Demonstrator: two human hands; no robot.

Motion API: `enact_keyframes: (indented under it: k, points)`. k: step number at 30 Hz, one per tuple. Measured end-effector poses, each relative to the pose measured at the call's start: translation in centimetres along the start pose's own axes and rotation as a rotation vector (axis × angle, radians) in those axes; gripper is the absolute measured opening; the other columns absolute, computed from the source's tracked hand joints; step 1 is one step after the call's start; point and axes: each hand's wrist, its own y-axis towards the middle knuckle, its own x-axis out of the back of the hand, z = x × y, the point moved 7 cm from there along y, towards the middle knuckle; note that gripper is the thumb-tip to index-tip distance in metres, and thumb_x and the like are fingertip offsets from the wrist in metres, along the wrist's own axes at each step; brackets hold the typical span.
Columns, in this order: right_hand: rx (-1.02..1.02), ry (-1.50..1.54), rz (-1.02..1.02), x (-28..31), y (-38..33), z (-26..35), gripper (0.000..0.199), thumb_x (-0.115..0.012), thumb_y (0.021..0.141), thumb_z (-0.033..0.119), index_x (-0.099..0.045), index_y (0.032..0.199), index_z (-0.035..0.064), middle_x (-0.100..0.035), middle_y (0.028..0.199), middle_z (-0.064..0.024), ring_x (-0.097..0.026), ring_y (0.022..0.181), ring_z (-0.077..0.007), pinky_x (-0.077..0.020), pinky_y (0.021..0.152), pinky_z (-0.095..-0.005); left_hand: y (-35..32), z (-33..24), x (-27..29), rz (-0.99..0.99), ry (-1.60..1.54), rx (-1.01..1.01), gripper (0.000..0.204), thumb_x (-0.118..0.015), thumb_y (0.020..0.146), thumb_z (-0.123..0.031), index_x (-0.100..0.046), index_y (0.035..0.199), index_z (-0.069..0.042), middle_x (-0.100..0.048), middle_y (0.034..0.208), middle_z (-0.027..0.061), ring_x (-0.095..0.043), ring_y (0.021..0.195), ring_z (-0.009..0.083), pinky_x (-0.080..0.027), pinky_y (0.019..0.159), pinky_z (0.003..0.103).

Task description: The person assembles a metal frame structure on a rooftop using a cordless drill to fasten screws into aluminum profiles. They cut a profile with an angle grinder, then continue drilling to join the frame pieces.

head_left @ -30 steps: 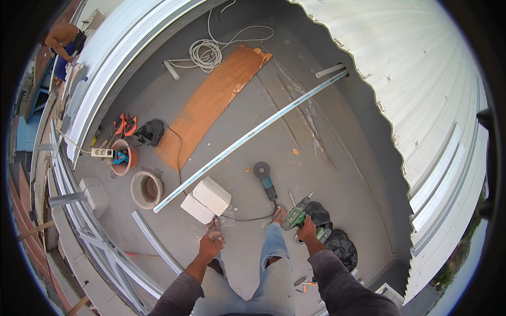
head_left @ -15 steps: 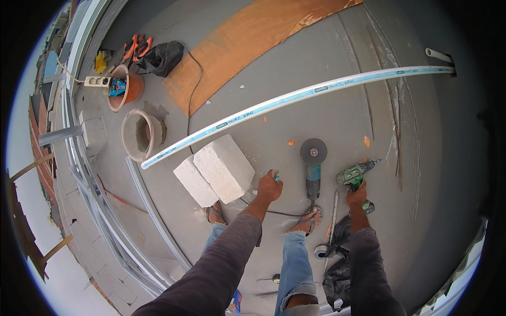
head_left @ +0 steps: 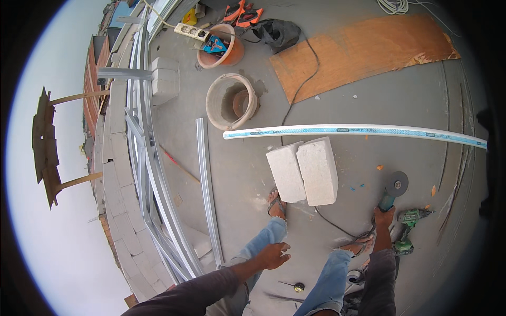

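Note:
My right hand (head_left: 384, 217) is wrapped round the body of an angle grinder (head_left: 388, 200). Its dark disc (head_left: 396, 184) points away from me, and its cord trails back past my right foot. Just right of it a green cordless drill (head_left: 407, 225) lies on the floor. My left hand (head_left: 274, 256) hangs over my left leg, fingers partly curled and apart, holding nothing. Two white blocks (head_left: 319, 174) stand side by side in front of my feet. Small blue bits (head_left: 358, 187) lie on the floor right of the blocks.
A long white pipe (head_left: 316, 130) crosses beyond the blocks. Farther off are an empty pot (head_left: 212, 102), a tool bucket (head_left: 238, 52), a power strip (head_left: 191, 32) and a plywood sheet (head_left: 363, 58). Metal profiles (head_left: 208, 184) run along the left. A tape measure (head_left: 299, 287) lies between my legs.
My right hand has let go of the drill and taken hold of the grinder. My left hand has drawn back, and blue bits now lie on the floor. The view has swung left.

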Motion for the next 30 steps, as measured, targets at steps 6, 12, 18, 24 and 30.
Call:
enact_keyframes:
  k: [6, 12, 18, 24, 30]
  points:
    - [-0.573, 0.661, 0.454, 3.9, -6.5, 6.1, 0.046, -0.081, 0.072, 0.024, -0.064, 0.108, 0.0005, -0.066, 0.088, -0.0100, -0.068, 0.072, -0.0281, -0.0564, 0.064, -0.0462, -8.1, 2.8, 5.7, -0.071, -0.041, 0.064, 0.049, -0.068, 0.099, -0.034, -0.062, 0.131, 0.002, -0.071, 0.123, 0.0222, -0.071, 0.111, 0.0346, -0.055, 0.097, 0.043]
    - [-0.375, 0.849, 0.409, 17.9, -33.1, 18.8, 0.044, -0.077, 0.081, 0.010, -0.060, 0.120, 0.0000, -0.066, 0.089, -0.0102, -0.070, 0.074, -0.0244, -0.0626, 0.068, -0.0399, -17.2, -2.9, 7.5, 0.052, -0.159, -0.201, 0.055, -0.066, 0.100, -0.038, -0.058, 0.137, 0.003, -0.068, 0.131, 0.0231, -0.071, 0.113, 0.0349, -0.056, 0.097, 0.043]
    - [-0.330, 0.552, 0.282, 27.4, -53.5, 33.4, 0.040, -0.084, 0.088, 0.021, -0.069, 0.118, -0.0009, -0.071, 0.100, -0.0102, -0.069, 0.082, -0.0216, -0.0582, 0.070, -0.0352, -31.9, -12.8, 11.4, 0.269, -0.123, -0.589, 0.076, -0.073, 0.091, -0.049, -0.051, 0.147, -0.004, -0.066, 0.132, 0.0275, -0.066, 0.119, 0.0387, -0.052, 0.100, 0.044]
    - [0.479, 0.919, 0.246, 30.7, -63.7, 53.4, 0.053, -0.078, 0.086, 0.016, -0.053, 0.129, -0.0013, -0.065, 0.102, -0.0128, -0.069, 0.086, -0.0243, -0.0611, 0.076, -0.0378, -45.1, -15.7, 20.1, 0.101, -0.181, -0.752, 0.077, -0.074, 0.091, -0.042, -0.044, 0.148, 0.001, -0.068, 0.126, 0.0280, -0.071, 0.108, 0.0371, -0.055, 0.091, 0.044]
    - [0.751, 1.187, 0.367, 35.1, -78.6, 62.3, 0.080, -0.087, 0.076, 0.019, -0.044, 0.141, 0.0018, -0.063, 0.118, -0.0170, -0.068, 0.106, -0.0302, -0.0626, 0.088, -0.0446, -58.0, -14.2, 28.3, -0.429, -0.268, -1.091, 0.064, -0.074, 0.087, -0.018, -0.047, 0.143, -0.001, -0.070, 0.110, 0.0237, -0.070, 0.103, 0.0425, -0.055, 0.087, 0.048]
